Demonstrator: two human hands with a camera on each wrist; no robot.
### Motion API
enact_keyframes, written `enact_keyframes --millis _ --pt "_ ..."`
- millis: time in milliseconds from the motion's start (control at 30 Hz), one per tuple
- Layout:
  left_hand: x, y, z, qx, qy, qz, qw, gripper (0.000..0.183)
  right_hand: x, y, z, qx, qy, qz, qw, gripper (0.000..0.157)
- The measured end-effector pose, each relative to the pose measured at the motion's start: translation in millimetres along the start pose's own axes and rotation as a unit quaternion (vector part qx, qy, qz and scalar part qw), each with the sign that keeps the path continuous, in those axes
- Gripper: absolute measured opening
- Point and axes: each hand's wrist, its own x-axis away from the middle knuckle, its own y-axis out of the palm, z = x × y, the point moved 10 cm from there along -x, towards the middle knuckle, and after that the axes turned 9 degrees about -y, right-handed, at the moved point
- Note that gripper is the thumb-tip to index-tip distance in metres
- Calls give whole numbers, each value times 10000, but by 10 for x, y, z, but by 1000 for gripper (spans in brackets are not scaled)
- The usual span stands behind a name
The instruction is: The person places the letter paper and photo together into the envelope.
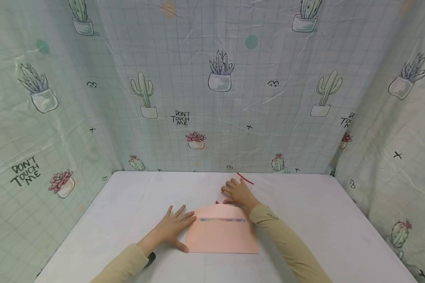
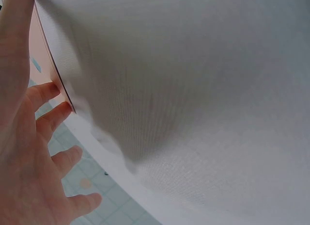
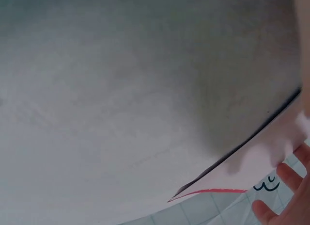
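A peach envelope lies on the white table, its flap spread toward the far side and a bluish strip along it. My left hand rests at its left side, fingers spread, two fingertips touching its edge. Just past the flap, my right hand reaches over a pale sheet with a red edge. Its slightly bent fingers touch the sheet. Part of that red edge shows beyond the fingers in the head view, and a small red mark beside the thumb.
The white tabletop extends to both sides of the envelope. A cactus-print curtain hangs behind the table and along its left and right sides. A dark band shows at the left wrist.
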Motion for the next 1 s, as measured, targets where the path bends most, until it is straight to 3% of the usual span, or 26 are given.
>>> enact_keyframes --millis 167,300,533,667,867,1000 --pt "-11 5 -17 -21 1 24 10000 103 3 24 45 86 96 102 9999 49" --pt "-17 14 -28 -15 5 54 10000 103 19 74 118 129 294 -65 9995 49" --pt "-15 31 -37 84 10 55 9999 102 91 148 205 -491 579 -414 9963 36" --pt "-14 35 -36 62 12 26 10000 102 114 144 220 -699 487 -297 9959 25" --pt "-19 33 -46 -13 -35 -22 10000 102 147 12 244 -476 381 173 9980 13" --pt "-16 38 -49 77 -39 -60 9999 102 176 4 256 -382 384 111 9985 9"
